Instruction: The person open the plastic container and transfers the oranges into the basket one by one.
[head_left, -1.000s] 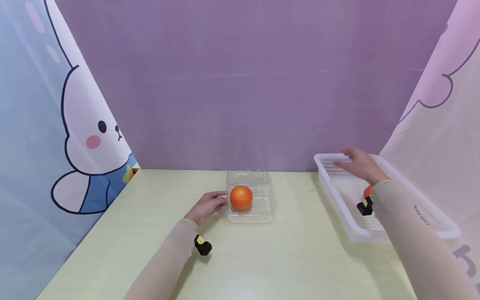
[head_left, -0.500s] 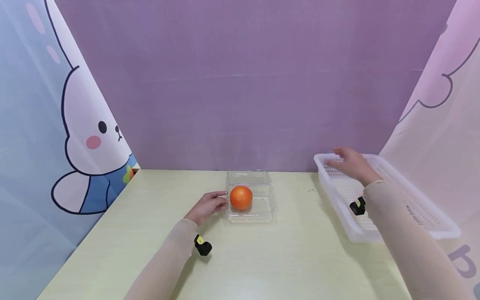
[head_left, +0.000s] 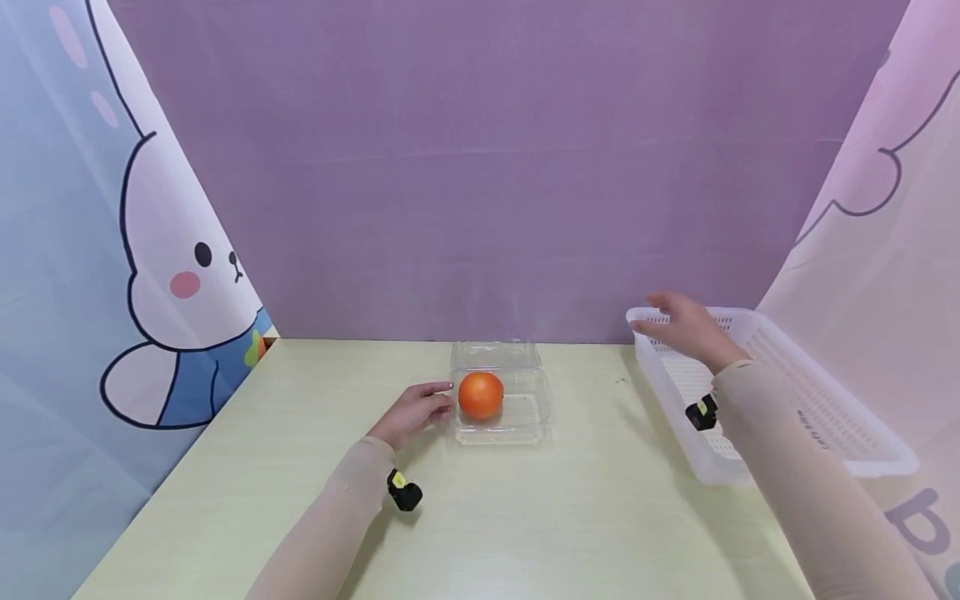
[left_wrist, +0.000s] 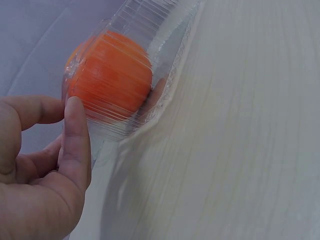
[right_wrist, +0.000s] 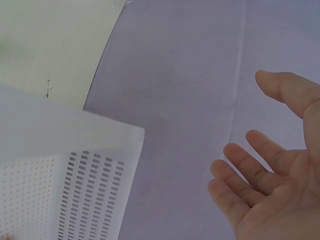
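A clear plastic clamshell box (head_left: 525,408) lies with its lid up on the table, and an orange (head_left: 481,396) sits in its left part. My left hand (head_left: 414,412) is at the box's left side. In the left wrist view, the thumb and forefinger of my left hand (left_wrist: 55,160) pinch the rim of the clear box (left_wrist: 125,125), close to the orange (left_wrist: 112,75). Over the far left corner of a white plastic basket (head_left: 675,417), my right hand (head_left: 690,331) hangs with spread fingers and an empty palm (right_wrist: 280,200).
The basket stands at the right of the pale table (head_left: 585,517), its perforated wall (right_wrist: 92,195) showing in the right wrist view. My right forearm covers part of it. A purple cloth backdrop (head_left: 480,167) rises behind the table, with printed curtains at both sides.
My right hand has moved left above the basket, toward its far left corner. The orange seen in the basket earlier is now hidden behind my forearm. My left hand has stayed at the box.
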